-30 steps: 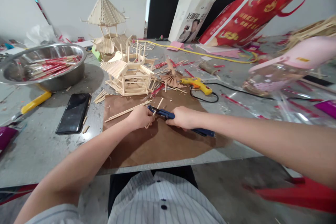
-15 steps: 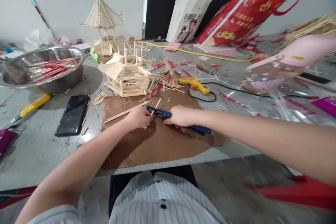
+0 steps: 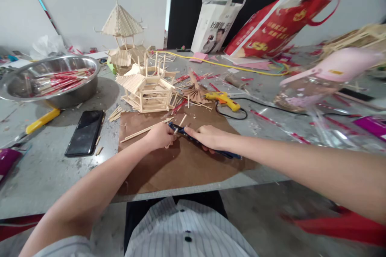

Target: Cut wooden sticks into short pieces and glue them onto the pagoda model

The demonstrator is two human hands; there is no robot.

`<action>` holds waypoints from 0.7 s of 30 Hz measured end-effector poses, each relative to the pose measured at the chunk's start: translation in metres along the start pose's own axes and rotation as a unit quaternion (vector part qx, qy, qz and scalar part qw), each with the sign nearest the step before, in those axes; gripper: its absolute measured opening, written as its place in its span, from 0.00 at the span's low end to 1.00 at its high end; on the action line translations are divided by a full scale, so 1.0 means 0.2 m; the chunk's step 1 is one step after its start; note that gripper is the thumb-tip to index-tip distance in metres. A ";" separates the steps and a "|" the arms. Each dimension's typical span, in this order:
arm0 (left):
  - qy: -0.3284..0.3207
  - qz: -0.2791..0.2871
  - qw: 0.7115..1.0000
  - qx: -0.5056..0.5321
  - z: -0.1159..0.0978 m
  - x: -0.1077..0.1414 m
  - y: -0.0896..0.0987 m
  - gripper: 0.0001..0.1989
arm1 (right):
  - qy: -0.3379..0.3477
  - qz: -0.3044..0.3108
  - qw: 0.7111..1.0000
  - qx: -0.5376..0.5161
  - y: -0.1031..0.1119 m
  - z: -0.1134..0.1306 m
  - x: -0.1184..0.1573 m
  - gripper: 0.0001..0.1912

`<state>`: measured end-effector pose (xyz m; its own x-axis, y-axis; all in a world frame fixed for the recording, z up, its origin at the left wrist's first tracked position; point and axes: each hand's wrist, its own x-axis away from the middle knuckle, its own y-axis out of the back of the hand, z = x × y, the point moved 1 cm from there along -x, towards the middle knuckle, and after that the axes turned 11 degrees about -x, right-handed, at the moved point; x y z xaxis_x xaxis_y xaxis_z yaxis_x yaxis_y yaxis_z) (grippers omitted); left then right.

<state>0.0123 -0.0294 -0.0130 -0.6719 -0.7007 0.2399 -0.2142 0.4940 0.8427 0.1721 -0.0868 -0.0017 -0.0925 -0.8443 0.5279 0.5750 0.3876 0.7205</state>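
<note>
My left hand (image 3: 161,135) is closed round a short wooden stick (image 3: 183,120), whose end points up and away between my hands. A long dark-blue hand cutter (image 3: 231,155) lies in my right hand (image 3: 208,136), my fingers wrapped round its handles. Its head reaches left to the stick, close to my left fingertips; I cannot tell whether the blades touch the wood. Longer sticks (image 3: 141,131) rest on the brown sheet (image 3: 169,172) beside my left hand. Just beyond stands a six-sided stick frame (image 3: 147,94) with upright posts.
A stick pavilion (image 3: 122,24) stands behind the frame. A yellow glue gun (image 3: 224,99) with a black cord lies right of it. Leftward are a phone (image 3: 85,132), a yellow-handled tool (image 3: 44,120) and a steel bowl (image 3: 90,88) of sticks. A pink-topped bottle (image 3: 337,64) is at right.
My right hand has shifted slightly left along the cutter, and its thumb now lies over the handle. The cutter's handles look closer together. My left hand stays with the stick.
</note>
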 end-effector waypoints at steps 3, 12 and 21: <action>0.005 0.002 1.000 0.004 0.01 0.00 -0.01 0.11 | -0.016 0.001 1.000 -0.007 0.01 0.02 0.00 0.44; 0.017 0.013 0.999 0.037 0.01 -0.01 -0.02 0.10 | -0.014 0.003 1.000 0.003 0.02 0.03 0.00 0.45; 0.006 0.018 0.998 0.055 0.03 -0.03 -0.03 0.10 | -0.022 -0.023 0.999 -0.030 -0.01 -0.01 -0.03 0.42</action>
<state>0.0120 -0.0250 -0.0220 -0.6720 -0.6872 0.2758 -0.2674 0.5725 0.7750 0.1728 -0.0834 -0.0077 -0.1554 -0.8430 0.5150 0.6176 0.3240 0.7167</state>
